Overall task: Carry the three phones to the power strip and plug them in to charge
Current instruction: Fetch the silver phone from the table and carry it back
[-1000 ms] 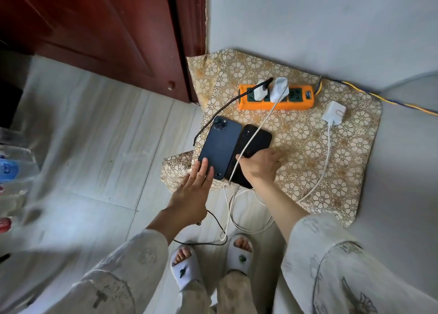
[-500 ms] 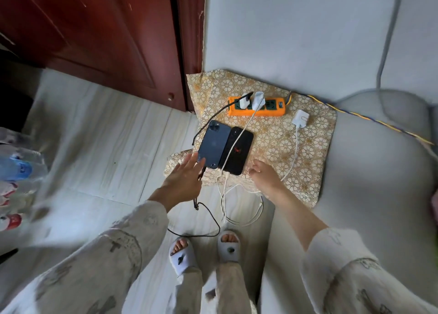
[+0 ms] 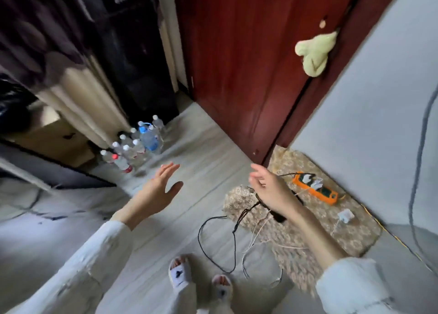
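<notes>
Phones are mostly hidden behind the right hand (image 3: 270, 190), only a dark end (image 3: 279, 217) pokes out below the wrist on the patterned mat (image 3: 315, 228). Power strip (image 3: 316, 190), orange, lies just past that hand, long axis slanting away to the lower right. Both hands hover with fingers spread, holding nothing; left hand (image 3: 157, 190) sits well off to the side over bare floor.

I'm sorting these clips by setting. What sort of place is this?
Probably a room in a home, at floor level by a doorway. A dark red wooden door stands beside a grey wall, water bottles cluster on the pale floor, and an orange power strip lies on a patterned cloth.
</notes>
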Demonstrator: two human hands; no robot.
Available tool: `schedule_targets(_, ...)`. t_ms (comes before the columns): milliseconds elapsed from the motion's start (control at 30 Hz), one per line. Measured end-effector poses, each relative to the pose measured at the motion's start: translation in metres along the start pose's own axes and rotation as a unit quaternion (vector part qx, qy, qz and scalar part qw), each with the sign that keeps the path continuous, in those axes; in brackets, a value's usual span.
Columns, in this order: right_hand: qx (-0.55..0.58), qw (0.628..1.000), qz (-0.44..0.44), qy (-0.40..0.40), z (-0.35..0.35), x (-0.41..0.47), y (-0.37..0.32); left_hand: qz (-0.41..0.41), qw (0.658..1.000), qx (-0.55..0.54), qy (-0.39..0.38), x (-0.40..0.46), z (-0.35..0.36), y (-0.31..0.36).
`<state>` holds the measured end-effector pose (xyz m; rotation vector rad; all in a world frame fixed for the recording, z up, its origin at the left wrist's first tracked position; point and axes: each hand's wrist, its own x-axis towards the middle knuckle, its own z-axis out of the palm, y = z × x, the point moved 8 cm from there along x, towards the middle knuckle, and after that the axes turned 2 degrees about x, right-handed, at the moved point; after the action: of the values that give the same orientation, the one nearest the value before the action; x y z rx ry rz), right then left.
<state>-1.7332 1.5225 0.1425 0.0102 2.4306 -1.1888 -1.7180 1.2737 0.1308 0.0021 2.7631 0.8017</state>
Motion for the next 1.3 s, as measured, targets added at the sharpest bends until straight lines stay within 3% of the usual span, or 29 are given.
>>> schedule_targets(233,-0.099,0.977,-0.170,-0.082,0.079,-0.002,-0.192,-0.103,0.965,-0.085,0.223,-0.140,-0.138,-0.094)
schedule_targets(533,-0.119,0.907,-0.301,-0.268,0.355,-0.067,-0.400,-0.249,0.878,-0.104,0.396,-0.363,-0.251,-0.283)
schedule_targets(667,-0.106,0.869,-0.349,-0.335,0.477,-0.118,-0.471,-0.319,0.827,-0.093,0.454,-0.475,-0.287,-0.367)
schedule_targets(900,-0.147,0.762,-0.450,-0.441,0.650,-0.215,-0.570,-0.406,0.739,-0.098,0.528,-0.615,-0.309,-0.460)
schedule_targets(1300,-0.116,0.627,-0.475,-0.607,0.949,-0.337,-0.702,-0.525,0.558,-0.181,0.616,-0.803,-0.334,-0.647)
